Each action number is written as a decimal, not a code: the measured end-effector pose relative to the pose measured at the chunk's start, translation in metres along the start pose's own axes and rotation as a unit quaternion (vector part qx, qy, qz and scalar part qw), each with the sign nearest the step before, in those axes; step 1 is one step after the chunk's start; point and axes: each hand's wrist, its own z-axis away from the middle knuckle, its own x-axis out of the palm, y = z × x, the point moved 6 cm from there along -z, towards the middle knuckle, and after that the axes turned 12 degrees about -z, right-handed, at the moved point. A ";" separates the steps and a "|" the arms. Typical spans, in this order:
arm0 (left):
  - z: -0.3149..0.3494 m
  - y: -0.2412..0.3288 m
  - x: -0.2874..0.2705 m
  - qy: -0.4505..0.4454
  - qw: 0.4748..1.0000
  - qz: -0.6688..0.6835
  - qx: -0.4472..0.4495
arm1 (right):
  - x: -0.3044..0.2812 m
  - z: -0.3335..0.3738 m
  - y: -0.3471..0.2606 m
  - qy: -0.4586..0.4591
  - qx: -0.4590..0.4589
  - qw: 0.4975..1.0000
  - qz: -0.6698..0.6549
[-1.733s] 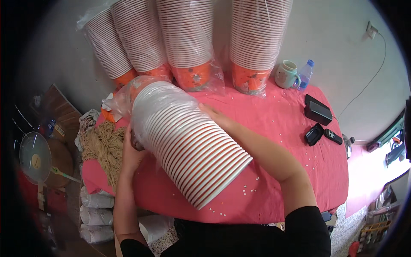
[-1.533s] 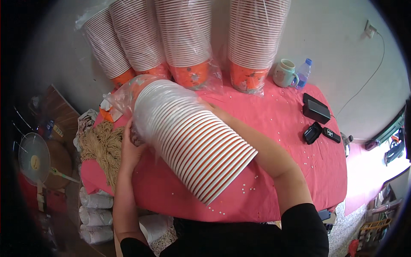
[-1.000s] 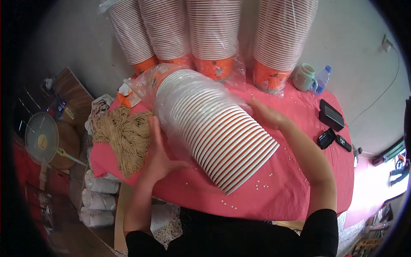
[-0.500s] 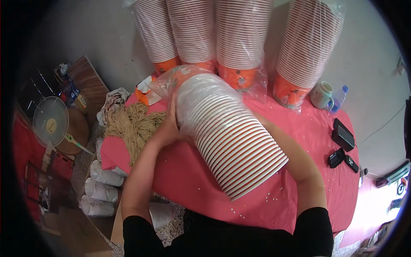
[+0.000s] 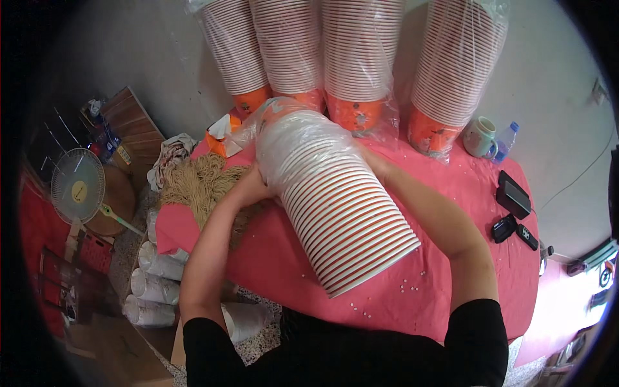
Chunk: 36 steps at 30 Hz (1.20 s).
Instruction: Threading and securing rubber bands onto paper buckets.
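A long nested stack of paper buckets, with white rims and orange walls, lies tilted above the table, its open end toward me at the lower right. Clear plastic wrap is bunched round its far half. My left hand grips the stack's left side, fingers mostly hidden behind it. My right hand holds the far right side; its fingers are out of sight behind the plastic and rims.
Several bagged bucket stacks stand along the table's back. A mug, a water bottle and black devices sit at right. Beige yarn and an orange-white packet lie left. Small white bits dot the red tablecloth.
The held stack has shifted slightly left, and both hands have moved with it. More of my right forearm shows beside it. The grip looks the same.
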 end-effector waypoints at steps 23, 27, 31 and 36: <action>-0.003 -0.067 -0.020 -0.099 0.922 0.358 -0.109 | 0.067 0.026 -0.068 -0.012 0.059 0.997 -0.040; 0.004 -0.076 -0.036 -0.059 0.856 0.501 -0.117 | 0.093 0.036 -0.099 0.050 -0.009 0.999 0.014; 0.006 -0.072 -0.063 -0.009 0.774 0.624 -0.110 | 0.082 0.030 -0.119 0.094 0.057 0.990 0.088; 0.016 0.009 -0.067 -0.065 0.887 0.438 -0.128 | 0.086 0.008 -0.146 0.149 0.240 0.958 0.040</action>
